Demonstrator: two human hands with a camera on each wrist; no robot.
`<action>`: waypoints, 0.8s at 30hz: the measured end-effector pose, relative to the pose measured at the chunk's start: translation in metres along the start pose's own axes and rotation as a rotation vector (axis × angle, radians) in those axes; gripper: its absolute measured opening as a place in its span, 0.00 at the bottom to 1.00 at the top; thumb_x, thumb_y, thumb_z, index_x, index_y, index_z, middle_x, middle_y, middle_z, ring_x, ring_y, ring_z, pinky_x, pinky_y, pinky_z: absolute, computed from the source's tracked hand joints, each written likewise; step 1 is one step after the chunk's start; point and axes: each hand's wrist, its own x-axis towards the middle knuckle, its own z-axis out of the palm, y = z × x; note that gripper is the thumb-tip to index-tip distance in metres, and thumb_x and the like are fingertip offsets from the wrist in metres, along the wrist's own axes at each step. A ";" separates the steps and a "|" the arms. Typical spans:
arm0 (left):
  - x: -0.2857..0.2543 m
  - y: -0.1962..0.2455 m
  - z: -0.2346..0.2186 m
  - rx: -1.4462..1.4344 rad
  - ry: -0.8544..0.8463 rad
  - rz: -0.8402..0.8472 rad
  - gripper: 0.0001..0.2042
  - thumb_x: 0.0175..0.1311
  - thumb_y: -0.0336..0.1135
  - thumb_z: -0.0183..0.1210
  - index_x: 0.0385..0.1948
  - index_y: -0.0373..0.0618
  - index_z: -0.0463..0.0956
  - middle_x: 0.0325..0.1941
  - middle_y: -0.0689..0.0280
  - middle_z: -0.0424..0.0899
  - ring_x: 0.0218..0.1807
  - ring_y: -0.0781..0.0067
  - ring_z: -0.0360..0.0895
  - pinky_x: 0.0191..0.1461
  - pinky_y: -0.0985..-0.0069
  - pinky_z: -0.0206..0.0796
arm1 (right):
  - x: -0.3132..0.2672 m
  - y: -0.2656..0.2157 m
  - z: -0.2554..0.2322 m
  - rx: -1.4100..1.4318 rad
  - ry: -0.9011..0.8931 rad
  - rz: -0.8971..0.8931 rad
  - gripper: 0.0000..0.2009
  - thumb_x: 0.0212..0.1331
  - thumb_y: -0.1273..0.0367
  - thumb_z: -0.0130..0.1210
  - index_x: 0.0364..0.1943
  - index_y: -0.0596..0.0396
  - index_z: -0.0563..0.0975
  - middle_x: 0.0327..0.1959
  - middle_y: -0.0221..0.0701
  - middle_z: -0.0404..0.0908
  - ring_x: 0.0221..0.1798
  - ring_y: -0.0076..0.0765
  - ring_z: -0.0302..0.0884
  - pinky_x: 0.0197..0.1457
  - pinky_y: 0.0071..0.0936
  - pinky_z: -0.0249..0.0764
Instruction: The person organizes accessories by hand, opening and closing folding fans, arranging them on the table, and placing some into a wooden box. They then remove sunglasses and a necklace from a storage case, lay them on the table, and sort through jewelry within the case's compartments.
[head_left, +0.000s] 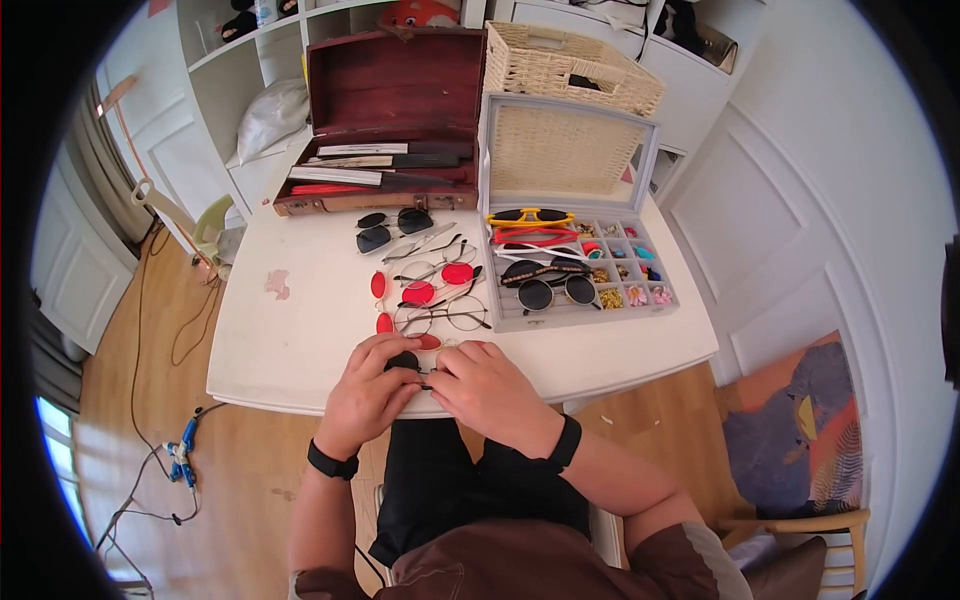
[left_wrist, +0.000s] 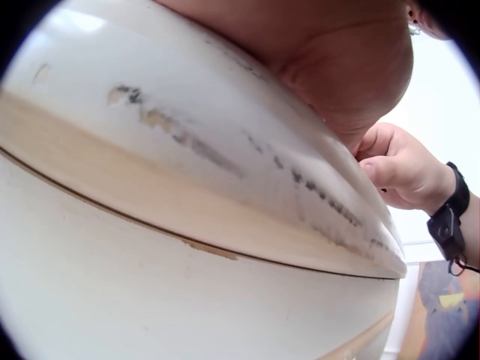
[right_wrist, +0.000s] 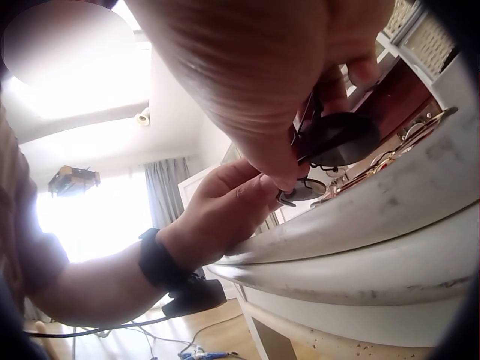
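At the table's front edge both hands hold one pair of dark-lensed sunglasses (head_left: 403, 361). My left hand (head_left: 368, 395) grips it from the left, fingertips at the dark lens. With thumb and fingers my right hand (head_left: 498, 388) pinches its right part, which the fingers mostly hide. Dark lenses (right_wrist: 349, 140) and a thin frame show between the hands in the right wrist view. Just beyond the hands lie red-lensed glasses (head_left: 418, 293) and clear round glasses (head_left: 466, 314). The left wrist view shows mainly the table's worn edge (left_wrist: 195, 150).
A grey compartment box (head_left: 590, 318) stands open at right, holding sunglasses and small jewellery. Behind are an open dark red case (head_left: 390, 85) with folded fans and a wicker basket (head_left: 515, 70). Black sunglasses (head_left: 374, 238) lie farther back on the white table (head_left: 290, 340).
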 end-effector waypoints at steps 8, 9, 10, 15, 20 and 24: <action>0.000 0.000 -0.003 -0.015 -0.014 0.021 0.09 0.53 0.28 0.69 0.36 0.44 0.82 0.61 0.62 0.78 0.66 0.50 0.70 0.67 0.59 0.66 | -0.001 0.001 0.003 -0.010 0.002 -0.010 0.07 0.56 0.67 0.64 0.34 0.50 0.78 0.40 0.27 0.73 0.47 0.35 0.73 0.54 0.34 0.69; 0.000 0.001 -0.004 -0.058 0.009 0.005 0.13 0.51 0.28 0.70 0.40 0.44 0.82 0.63 0.60 0.76 0.67 0.49 0.69 0.68 0.58 0.65 | -0.001 0.003 0.004 0.015 0.007 -0.011 0.06 0.56 0.67 0.64 0.33 0.49 0.78 0.40 0.27 0.73 0.47 0.35 0.72 0.54 0.34 0.69; -0.001 0.000 -0.005 -0.102 0.032 -0.013 0.17 0.49 0.28 0.71 0.44 0.44 0.82 0.65 0.58 0.74 0.68 0.47 0.67 0.70 0.57 0.63 | -0.002 0.003 0.004 0.041 0.013 -0.012 0.06 0.56 0.67 0.64 0.33 0.49 0.78 0.39 0.27 0.73 0.47 0.35 0.72 0.54 0.34 0.69; -0.021 -0.018 0.002 -0.275 0.332 -0.129 0.29 0.68 0.52 0.55 0.63 0.40 0.69 0.70 0.46 0.66 0.73 0.47 0.62 0.76 0.52 0.51 | -0.012 0.005 -0.020 0.143 0.017 0.027 0.06 0.58 0.67 0.63 0.35 0.50 0.79 0.41 0.28 0.74 0.49 0.37 0.73 0.54 0.34 0.68; -0.022 -0.024 0.010 -0.357 0.469 -0.176 0.27 0.68 0.48 0.54 0.63 0.40 0.68 0.68 0.48 0.68 0.72 0.48 0.63 0.75 0.53 0.52 | -0.031 0.018 -0.090 0.192 0.197 0.160 0.06 0.55 0.71 0.66 0.34 0.53 0.81 0.40 0.31 0.77 0.45 0.40 0.76 0.49 0.37 0.71; -0.017 -0.016 0.007 -0.214 0.405 -0.210 0.22 0.66 0.38 0.57 0.59 0.40 0.70 0.65 0.50 0.71 0.68 0.49 0.67 0.73 0.57 0.57 | -0.041 0.070 -0.135 -0.015 0.350 0.366 0.07 0.56 0.74 0.66 0.35 0.59 0.80 0.40 0.37 0.78 0.44 0.45 0.78 0.47 0.35 0.74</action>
